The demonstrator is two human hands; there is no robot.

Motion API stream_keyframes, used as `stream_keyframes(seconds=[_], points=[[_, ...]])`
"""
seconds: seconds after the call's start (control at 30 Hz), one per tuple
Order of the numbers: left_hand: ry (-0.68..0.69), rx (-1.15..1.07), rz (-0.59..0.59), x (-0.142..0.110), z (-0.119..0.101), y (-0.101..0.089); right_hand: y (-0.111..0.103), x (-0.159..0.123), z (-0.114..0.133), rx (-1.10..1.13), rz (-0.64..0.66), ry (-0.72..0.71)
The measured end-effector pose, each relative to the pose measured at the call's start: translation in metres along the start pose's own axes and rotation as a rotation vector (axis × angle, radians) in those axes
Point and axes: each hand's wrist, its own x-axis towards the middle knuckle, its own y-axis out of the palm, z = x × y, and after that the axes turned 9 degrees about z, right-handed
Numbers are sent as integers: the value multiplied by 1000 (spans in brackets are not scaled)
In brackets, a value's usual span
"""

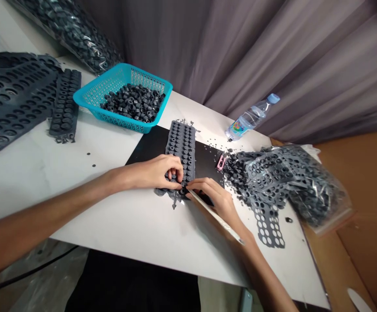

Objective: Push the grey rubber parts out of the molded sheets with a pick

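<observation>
White table (126,229), grey studded sheet (182,145), left hand (168,170) curled on it, grip unclear, right hand (220,196) gripping pale stick (220,222).

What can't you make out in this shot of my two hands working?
All in the head view:
Gray strip: partly hidden by the left hand.
White stick in the right hand: tip too small to tell.
Bottle label: wording too small.
Gray sheet, far left: cut off by the edge.
</observation>
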Motion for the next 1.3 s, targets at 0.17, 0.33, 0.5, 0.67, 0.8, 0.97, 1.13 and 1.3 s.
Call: stream_keyframes(seconds=[0.17, 0.33, 0.5, 0.67, 0.8, 0.97, 1.13, 1.3], points=[[6, -7, -3, 0, 1, 0, 0, 0, 1, -29, -3, 7], [4, -13, -5, 0, 2, 1, 3, 0, 1, -76, -15, 39], [2, 0, -4, 0, 2, 2, 8, -1, 1, -311, 1, 23], [-18, -16, -5, 0, 2, 4, 15, 0, 3, -558, 34, -38], [3, 47, -4, 0, 1, 5, 29, 6, 9, -540, -66, 86], [-1, 23, -14, 0, -1, 4, 35, 9, 13, -409, -99, 223], [-47, 2, 16, 0, -6, -1, 9, -1, 7, -147, 25, 159], [-21, -4, 23, -1, -6, -2, -6, -3, 4, 4, 17, 100]])
